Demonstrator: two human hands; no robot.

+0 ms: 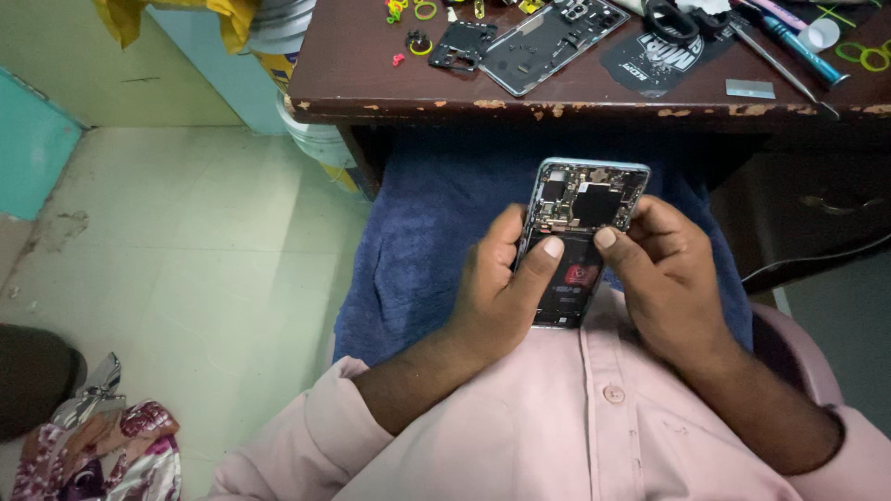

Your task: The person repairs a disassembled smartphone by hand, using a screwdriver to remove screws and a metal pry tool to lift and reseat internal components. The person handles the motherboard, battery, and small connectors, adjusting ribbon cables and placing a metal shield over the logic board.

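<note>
Blue-framed opened smartphone (580, 232) is gripped by left hand (501, 288) and right hand (664, 274); exposed circuitry risks thumb-pressure damage.

A dark, chipped wooden table (371, 74) carries a phone back frame (548, 37), screwdrivers (789, 42) and yellow rings (868, 57).

Opened smartphone (583, 237), back cover off, circuit board and black battery exposed, held lengthwise above blue-clad lap
</note>
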